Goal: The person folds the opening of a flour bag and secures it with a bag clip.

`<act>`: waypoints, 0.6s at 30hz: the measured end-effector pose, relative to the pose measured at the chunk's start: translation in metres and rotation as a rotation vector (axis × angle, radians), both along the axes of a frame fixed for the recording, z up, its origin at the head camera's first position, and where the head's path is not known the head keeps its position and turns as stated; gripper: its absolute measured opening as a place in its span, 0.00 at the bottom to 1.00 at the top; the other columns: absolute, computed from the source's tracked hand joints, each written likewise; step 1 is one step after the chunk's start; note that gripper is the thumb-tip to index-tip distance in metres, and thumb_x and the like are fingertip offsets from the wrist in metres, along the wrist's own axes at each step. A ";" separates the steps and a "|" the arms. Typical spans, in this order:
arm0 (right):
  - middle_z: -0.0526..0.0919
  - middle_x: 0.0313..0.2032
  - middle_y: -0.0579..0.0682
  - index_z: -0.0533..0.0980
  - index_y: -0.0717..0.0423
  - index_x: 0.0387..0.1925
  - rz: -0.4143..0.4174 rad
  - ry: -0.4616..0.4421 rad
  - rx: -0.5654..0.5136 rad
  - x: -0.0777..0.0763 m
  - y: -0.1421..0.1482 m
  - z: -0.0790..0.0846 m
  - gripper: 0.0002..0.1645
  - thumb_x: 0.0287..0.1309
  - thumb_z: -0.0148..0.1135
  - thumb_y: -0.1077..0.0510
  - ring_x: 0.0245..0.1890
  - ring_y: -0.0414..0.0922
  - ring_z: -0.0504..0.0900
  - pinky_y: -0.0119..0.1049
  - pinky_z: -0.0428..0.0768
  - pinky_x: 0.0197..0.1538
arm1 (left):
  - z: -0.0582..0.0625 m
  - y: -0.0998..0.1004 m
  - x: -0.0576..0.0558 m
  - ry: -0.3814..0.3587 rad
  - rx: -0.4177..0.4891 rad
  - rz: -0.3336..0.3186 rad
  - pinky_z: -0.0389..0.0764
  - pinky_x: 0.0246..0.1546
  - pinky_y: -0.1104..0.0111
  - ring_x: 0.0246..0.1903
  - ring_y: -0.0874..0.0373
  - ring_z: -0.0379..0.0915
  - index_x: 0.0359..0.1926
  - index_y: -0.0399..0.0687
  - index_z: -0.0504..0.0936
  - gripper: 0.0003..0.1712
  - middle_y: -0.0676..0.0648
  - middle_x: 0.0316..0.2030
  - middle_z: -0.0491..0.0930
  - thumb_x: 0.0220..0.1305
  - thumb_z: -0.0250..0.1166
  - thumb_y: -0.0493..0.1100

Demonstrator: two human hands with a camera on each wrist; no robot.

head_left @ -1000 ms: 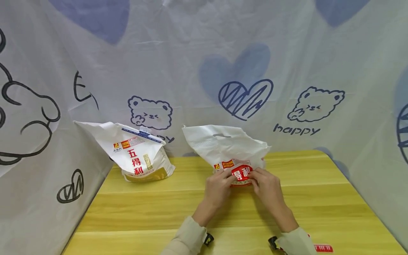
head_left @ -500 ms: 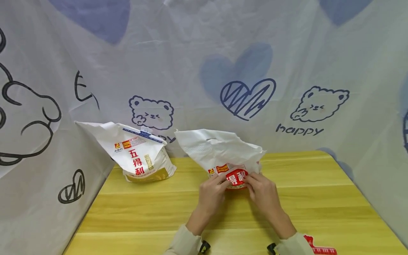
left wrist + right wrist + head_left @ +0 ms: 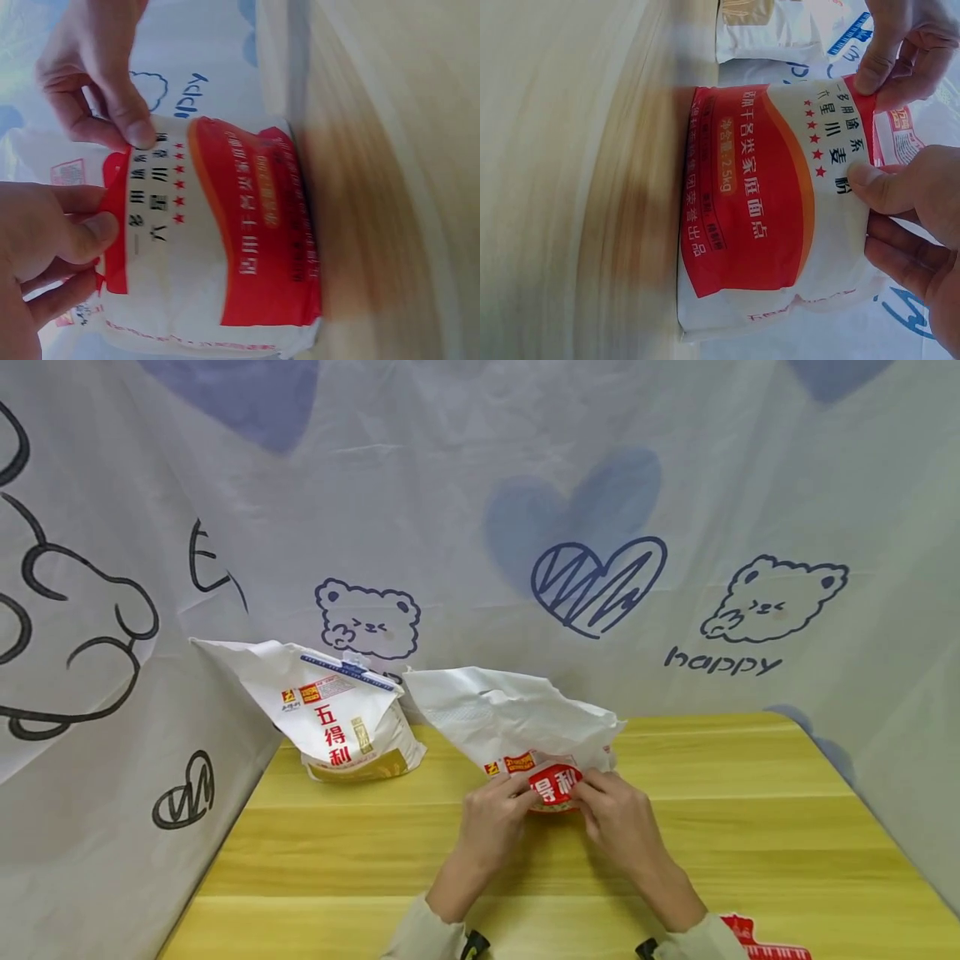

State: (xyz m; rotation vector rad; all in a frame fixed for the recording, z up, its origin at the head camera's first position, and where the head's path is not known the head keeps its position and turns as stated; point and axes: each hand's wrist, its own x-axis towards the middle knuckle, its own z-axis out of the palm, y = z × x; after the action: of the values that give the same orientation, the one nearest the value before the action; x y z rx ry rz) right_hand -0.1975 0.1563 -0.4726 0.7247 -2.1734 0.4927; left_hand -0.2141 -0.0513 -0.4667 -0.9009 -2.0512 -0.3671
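Note:
A white and red flour bag [image 3: 517,714] stands on the table, its loose top leaning back behind the hands. On its left side my left hand [image 3: 487,827] pinches the front of the bag between thumb and fingers. Opposite it, my right hand [image 3: 624,822] pinches the bag in the same way, with a red printed patch showing between the two. In the right wrist view the bag's printed front [image 3: 772,195] is seen near the table, and both thumbs press on its upper band. The fingers behind the fold are partly hidden.
Back left, another white flour bag [image 3: 337,727] has a blue sealing clip [image 3: 348,671] across its top. A red flat piece with ruler-like marks [image 3: 776,952] lies beside the right sleeve. A printed cloth [image 3: 465,635] hangs behind the wooden table [image 3: 750,827].
The loose top of the bag has slumped lower and slid left. Both hands moved slightly left and down with it, keeping their pinch. The head view has shifted a little.

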 end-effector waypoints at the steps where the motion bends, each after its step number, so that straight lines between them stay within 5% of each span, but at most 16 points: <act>1: 0.81 0.31 0.47 0.82 0.56 0.27 0.006 0.004 0.006 0.000 0.000 0.001 0.12 0.43 0.78 0.70 0.28 0.47 0.80 0.43 0.84 0.29 | 0.002 -0.001 0.000 0.002 -0.006 -0.005 0.84 0.27 0.67 0.33 0.57 0.83 0.24 0.54 0.87 0.14 0.55 0.33 0.85 0.47 0.69 0.27; 18: 0.81 0.29 0.47 0.79 0.54 0.25 0.087 -0.028 0.103 0.008 -0.005 0.014 0.14 0.38 0.76 0.71 0.27 0.45 0.78 0.41 0.82 0.27 | 0.024 -0.013 0.016 -0.066 -0.182 -0.001 0.80 0.21 0.67 0.30 0.58 0.80 0.24 0.56 0.88 0.17 0.57 0.30 0.84 0.42 0.71 0.26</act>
State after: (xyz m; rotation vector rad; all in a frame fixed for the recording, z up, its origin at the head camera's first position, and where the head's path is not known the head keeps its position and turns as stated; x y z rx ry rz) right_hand -0.1897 0.1511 -0.4585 0.8762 -2.2137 0.4408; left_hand -0.1983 -0.0638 -0.4422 -1.0100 -2.1713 -0.2149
